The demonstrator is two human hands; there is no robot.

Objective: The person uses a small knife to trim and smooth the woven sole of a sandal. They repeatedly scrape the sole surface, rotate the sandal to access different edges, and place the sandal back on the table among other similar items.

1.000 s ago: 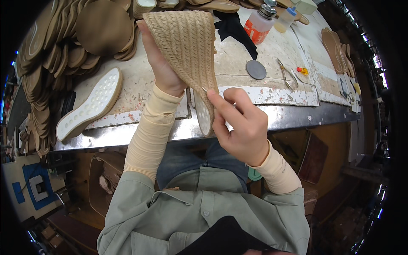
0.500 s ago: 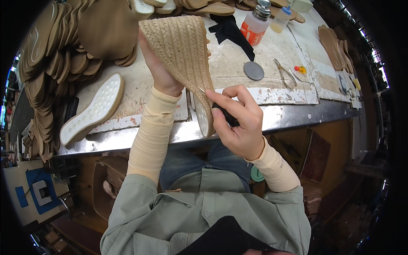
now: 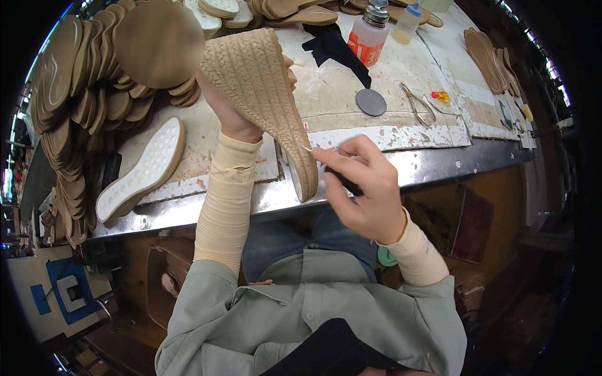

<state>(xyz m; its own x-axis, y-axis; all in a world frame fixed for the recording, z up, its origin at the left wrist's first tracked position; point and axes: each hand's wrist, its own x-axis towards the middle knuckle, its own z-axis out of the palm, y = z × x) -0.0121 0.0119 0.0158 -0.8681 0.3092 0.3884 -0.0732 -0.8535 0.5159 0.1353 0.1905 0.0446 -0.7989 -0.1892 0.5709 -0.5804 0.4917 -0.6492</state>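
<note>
A braided, straw-coloured wedge shoe sole (image 3: 260, 84) stands tilted above the near edge of the bench, its thick end up and its narrow end toward me. My left hand (image 3: 235, 116) is closed around the thick end from behind, with fingertips showing past its right side. In my right hand (image 3: 370, 191) is a black-handled tool (image 3: 345, 180) with a thin, pointed metal tip. The index finger stretches along toward that tip, which lies at the right side of the braid near the narrow end. Whether it touches the braid I cannot tell.
A white-faced wedge sole (image 3: 141, 169) lies on the left. Stacked brown soles (image 3: 59, 81) fill the far left. Beyond my hands are a black cloth (image 3: 329, 47), a pump bottle (image 3: 368, 41), a squeeze bottle (image 3: 406, 25), a grey disc (image 3: 371, 103) and pliers (image 3: 417, 106).
My right hand with the tool has shifted right and slightly nearer me, its tip lower along the braid. The braided sole has tilted a little in my left hand.
</note>
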